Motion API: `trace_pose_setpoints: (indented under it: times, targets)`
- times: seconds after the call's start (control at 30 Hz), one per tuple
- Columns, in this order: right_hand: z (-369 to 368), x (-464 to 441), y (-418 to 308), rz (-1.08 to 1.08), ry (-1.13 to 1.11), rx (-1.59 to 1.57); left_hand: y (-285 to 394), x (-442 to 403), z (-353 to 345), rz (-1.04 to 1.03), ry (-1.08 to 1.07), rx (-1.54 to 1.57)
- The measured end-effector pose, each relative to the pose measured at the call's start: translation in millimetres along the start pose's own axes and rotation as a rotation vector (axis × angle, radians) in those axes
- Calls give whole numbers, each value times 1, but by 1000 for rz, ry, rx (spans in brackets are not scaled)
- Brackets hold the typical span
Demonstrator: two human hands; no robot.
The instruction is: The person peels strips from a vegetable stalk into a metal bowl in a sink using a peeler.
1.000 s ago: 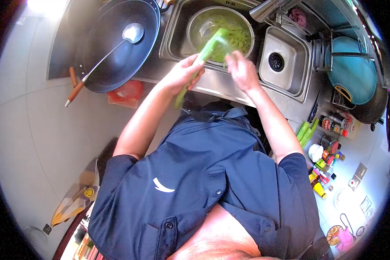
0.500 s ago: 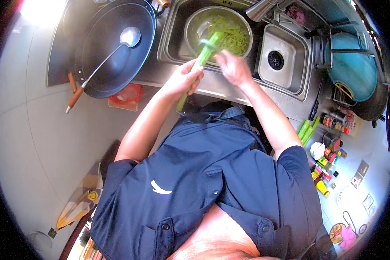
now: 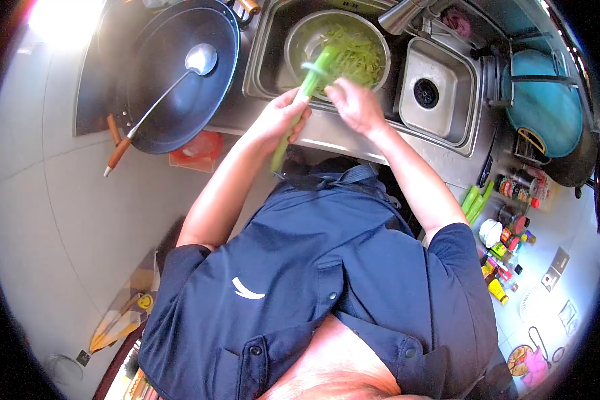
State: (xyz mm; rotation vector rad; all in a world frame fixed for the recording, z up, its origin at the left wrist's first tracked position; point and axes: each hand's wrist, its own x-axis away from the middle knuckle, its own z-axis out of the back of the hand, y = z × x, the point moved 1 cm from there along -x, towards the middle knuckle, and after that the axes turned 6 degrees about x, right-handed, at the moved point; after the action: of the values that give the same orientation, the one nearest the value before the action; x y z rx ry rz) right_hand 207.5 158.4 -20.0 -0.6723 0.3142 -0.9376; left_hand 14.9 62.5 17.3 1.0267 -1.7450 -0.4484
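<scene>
A long green stalk point(image 3: 311, 81) slants over the near rim of a steel bowl point(image 3: 293, 53), with my left hand point(image 3: 283, 120) wrapped round its middle. My right hand point(image 3: 357, 105) has its fingers closed on a small tool point(image 3: 311, 69), blurred by motion, that lies across the stalk near its upper end. Thin green strips point(image 3: 357, 60) fill much of the bowl, which stands in the larger sink basin point(image 3: 263, 63).
On the left a dark wok point(image 3: 173, 100) holds a metal ladle point(image 3: 201, 59). A smaller basin point(image 3: 440, 110) adjoins on the right. More green stalks point(image 3: 475, 203), a white bowl point(image 3: 491, 232) and several bottles stand at the right, below a blue-green basin point(image 3: 547, 110).
The view has shifted slightly. The stalk's upper end and both hands have moved a little to the left, and the tool sits across the stalk, still blurred.
</scene>
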Motion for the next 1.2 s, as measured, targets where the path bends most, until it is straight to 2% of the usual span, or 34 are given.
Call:
trace_pose_setpoints:
  times: [0.13, 0.2, 0.33, 0.43, 0.57, 0.67, 0.73, 0.77, 0.9, 0.93, 0.97, 1.0, 1.07, 1.13, 1.2]
  targets:
    - [0, 10, -13, 101, -50, 83, -4, -4, 3, -40, -36, -81]
    - [1, 4, 1, 80, -92, 86, -1, 3, -1, -80, -39, -153]
    - [13, -31, 63, -398, -65, 122, -9, 5, 8, -20, -55, -171]
    - [29, -39, 81, -288, 166, 343, -9, 12, 6, -6, -30, -190]
    - [36, -22, 36, -262, -19, 103, -7, 7, 3, -60, 26, -223]
    - [8, 0, 11, -6, 22, 78, -10, 0, 6, -78, 63, -270]
    - [8, 11, -11, 34, -127, 105, -12, -4, 7, -89, 71, -284]
    - [1, 15, -13, 93, -56, 90, -11, -5, 7, -82, 53, -312]
    - [9, 5, 1, 16, -47, 180, -8, 5, 2, -121, 35, -374]
    - [5, -10, 26, -174, -98, 246, -9, 6, 3, -117, 33, -376]
    - [8, -23, 53, -273, -164, 310, -11, 8, 4, -116, 50, -418]
    - [18, -29, 64, -354, -65, 247, -12, 8, 5, -118, 68, -461]
    - [32, -36, 82, -386, 102, 314, -12, 8, 6, -130, 79, -501]
    - [37, -33, 76, -300, 178, 256, -16, 7, 9, -143, 100, -532]
    - [31, -26, 61, -291, 122, 158, -20, -2, 13, -212, 130, -564]
